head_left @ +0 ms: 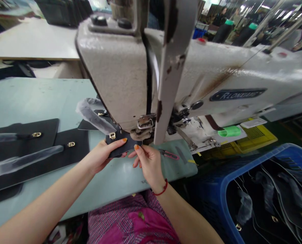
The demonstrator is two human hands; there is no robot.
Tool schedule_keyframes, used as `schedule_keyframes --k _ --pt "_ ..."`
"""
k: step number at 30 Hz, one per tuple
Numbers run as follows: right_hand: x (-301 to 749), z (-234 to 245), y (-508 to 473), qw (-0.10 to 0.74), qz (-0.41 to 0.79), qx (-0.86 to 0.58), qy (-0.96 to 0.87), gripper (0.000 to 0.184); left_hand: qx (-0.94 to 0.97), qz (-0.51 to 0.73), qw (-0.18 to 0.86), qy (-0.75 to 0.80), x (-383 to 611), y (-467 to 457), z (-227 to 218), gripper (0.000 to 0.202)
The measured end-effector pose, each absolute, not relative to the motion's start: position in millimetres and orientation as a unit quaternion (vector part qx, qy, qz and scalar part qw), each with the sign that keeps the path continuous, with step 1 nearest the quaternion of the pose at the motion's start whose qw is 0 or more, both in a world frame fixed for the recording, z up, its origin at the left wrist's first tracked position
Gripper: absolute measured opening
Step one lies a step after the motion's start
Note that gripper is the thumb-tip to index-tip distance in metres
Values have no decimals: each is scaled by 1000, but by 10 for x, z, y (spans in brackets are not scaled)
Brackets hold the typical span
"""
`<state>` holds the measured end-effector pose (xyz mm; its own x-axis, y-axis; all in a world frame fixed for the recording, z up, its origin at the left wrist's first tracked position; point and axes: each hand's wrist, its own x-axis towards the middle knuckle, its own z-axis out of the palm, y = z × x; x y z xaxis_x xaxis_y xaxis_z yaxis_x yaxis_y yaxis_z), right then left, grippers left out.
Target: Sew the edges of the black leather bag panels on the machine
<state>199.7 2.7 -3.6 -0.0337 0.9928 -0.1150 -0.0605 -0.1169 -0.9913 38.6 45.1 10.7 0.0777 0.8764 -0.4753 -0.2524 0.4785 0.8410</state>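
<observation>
My left hand pinches the near left edge of a small black leather piece with a gold clasp, thumb on top. My right hand grips the same piece at its right corner, thumb and forefinger closed on it. The piece lies under the head of a worn white sewing machine, right by the presser foot. A plastic-wrapped strap trails from the piece to the left.
Black leather panels with gold clasps lie stacked on the pale green table at left. Pink-handled snips rest right of my hands. A blue crate of black pieces and a yellow basket stand at right.
</observation>
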Motion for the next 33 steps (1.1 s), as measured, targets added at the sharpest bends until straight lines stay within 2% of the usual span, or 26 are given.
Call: schedule_keyframes --k 19,33 --pt "1654 -38 116 520 579 -510 -366 48 330 377 681 534 260 579 93 26" --pt "1720 40 136 510 585 -513 -367 47 266 485 646 526 464 316 65 29"
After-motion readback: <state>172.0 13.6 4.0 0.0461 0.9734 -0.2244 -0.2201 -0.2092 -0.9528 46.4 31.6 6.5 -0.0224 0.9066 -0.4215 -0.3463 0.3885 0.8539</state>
